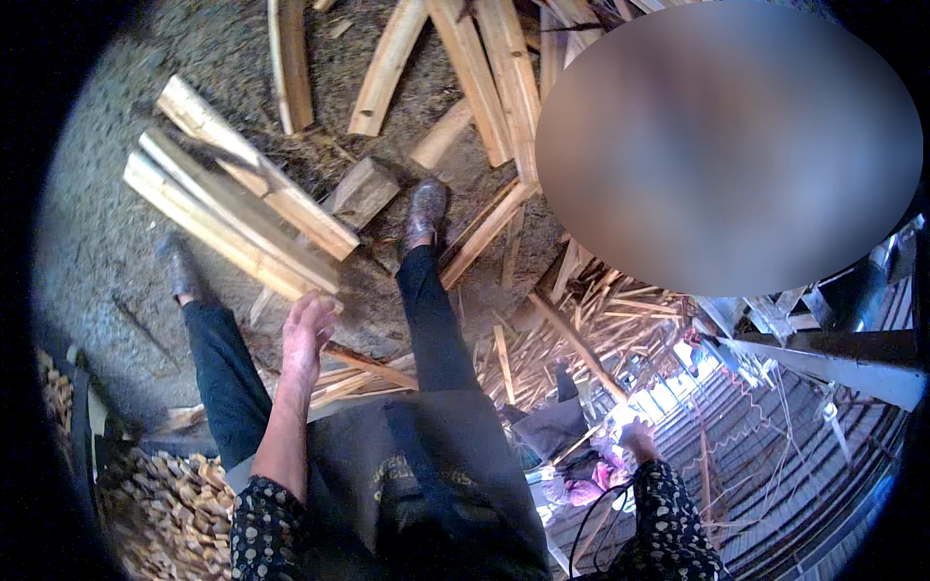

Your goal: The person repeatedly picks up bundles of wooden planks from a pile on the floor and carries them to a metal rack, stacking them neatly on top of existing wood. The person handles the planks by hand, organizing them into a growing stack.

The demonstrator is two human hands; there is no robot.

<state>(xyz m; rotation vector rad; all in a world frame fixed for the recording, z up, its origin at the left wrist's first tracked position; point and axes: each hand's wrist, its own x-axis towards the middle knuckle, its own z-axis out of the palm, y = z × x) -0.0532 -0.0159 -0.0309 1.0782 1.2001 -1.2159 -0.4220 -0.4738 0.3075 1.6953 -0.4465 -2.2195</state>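
My left hand (310, 334) reaches down over the near ends of several long split wood pieces (228, 228) on the dirt floor. Its fingers are loosely bent and apart; whether they touch the wood I cannot tell. Raised out to the right, my right hand (637, 440) has its fingers curled in. A long wooden stick (578, 346) ends just above that hand, but glare hides whether the hand holds it. A squared wood block (362, 194) lies beside my right shoe, partly under a split piece. A dark apron (417, 474) covers my lap.
Split planks (387, 68) lie scattered ahead. A large heap of thin wood sticks (581, 320) spreads to the right, with another person in grey (550, 428) beyond it. Chopped firewood (179, 508) is piled at lower left. A blurred oval hides the upper right.
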